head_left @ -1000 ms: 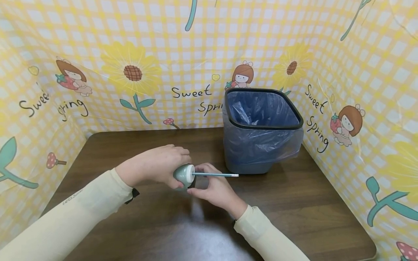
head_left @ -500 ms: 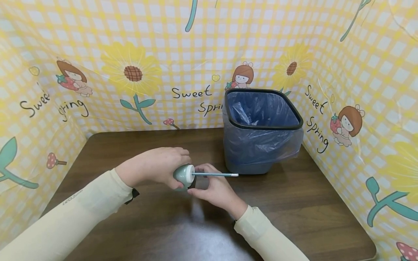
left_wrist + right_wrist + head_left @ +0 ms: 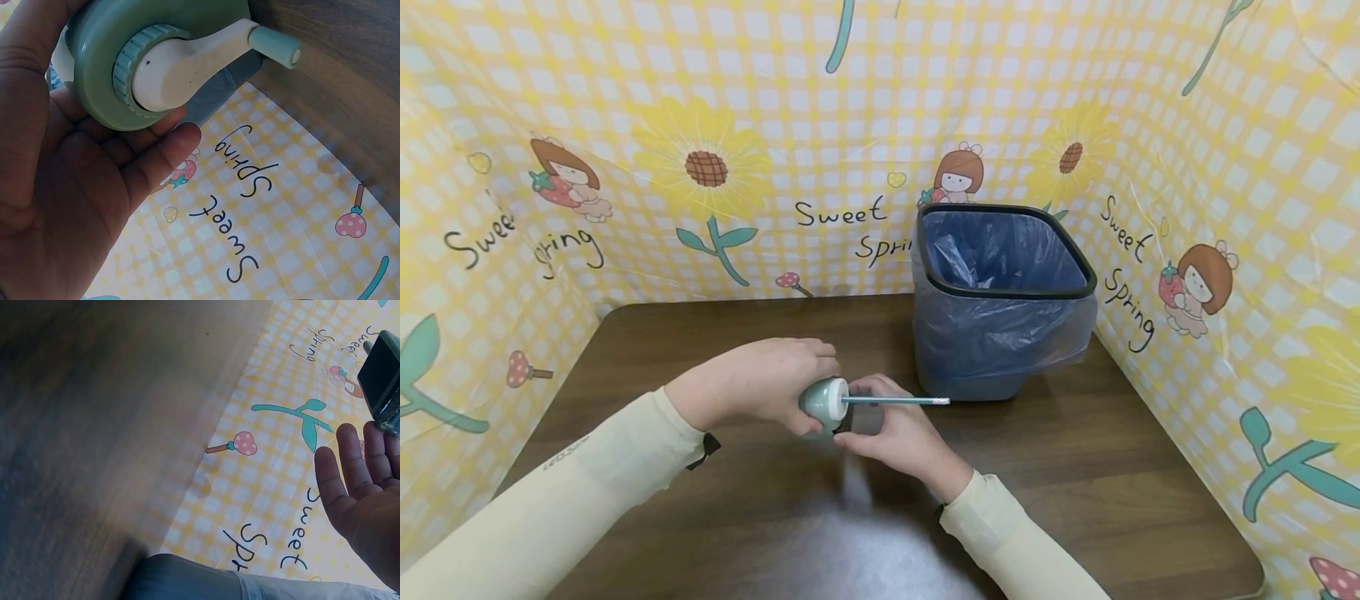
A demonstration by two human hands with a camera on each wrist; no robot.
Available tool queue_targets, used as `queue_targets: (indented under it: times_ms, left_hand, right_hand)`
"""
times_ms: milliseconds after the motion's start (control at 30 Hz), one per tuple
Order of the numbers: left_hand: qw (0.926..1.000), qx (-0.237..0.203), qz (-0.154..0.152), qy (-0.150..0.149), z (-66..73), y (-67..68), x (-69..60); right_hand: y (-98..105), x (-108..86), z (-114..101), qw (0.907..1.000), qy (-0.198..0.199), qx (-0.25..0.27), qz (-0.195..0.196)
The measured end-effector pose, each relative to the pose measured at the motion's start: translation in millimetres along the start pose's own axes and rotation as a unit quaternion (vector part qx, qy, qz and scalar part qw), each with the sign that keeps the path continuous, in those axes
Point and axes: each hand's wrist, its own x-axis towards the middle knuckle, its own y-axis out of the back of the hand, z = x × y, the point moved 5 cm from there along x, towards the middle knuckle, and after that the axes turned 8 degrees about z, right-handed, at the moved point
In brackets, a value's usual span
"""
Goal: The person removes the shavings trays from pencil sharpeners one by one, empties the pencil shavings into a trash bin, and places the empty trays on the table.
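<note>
- Your left hand (image 3: 756,382) gripped the green sharpener (image 3: 820,406) as before, pencil (image 3: 897,401) jutting out.
- Your right hand (image 3: 901,433), pinching its dark compartment (image 3: 380,378), had edged very slightly rightward.

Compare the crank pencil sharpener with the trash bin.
Size: the crank pencil sharpener is far smaller than the trash bin. Colour: the sharpener is green and white, the bin blue-grey with a black rim. Pose: the left hand grips the sharpener; the bin stands upright on the table. Shared: both are in front of the checked backdrop.
</note>
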Motion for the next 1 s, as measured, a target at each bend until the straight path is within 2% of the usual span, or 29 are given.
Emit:
queue_targets:
  times_ms: [633, 1000]
  left_hand:
    - [0.9999, 0.007, -0.009, 0.012, -2.9, 1.2, -2.3]
    - [0.9999, 0.007, -0.005, 0.009, -2.7, 0.9, -1.5]
  right_hand:
    - [4.3, -0.7, 2.3, 0.9999, -0.011, -0.009, 0.006]
    - [5.7, -1.1, 1.5, 0.9997, -0.009, -0.019, 0.008]
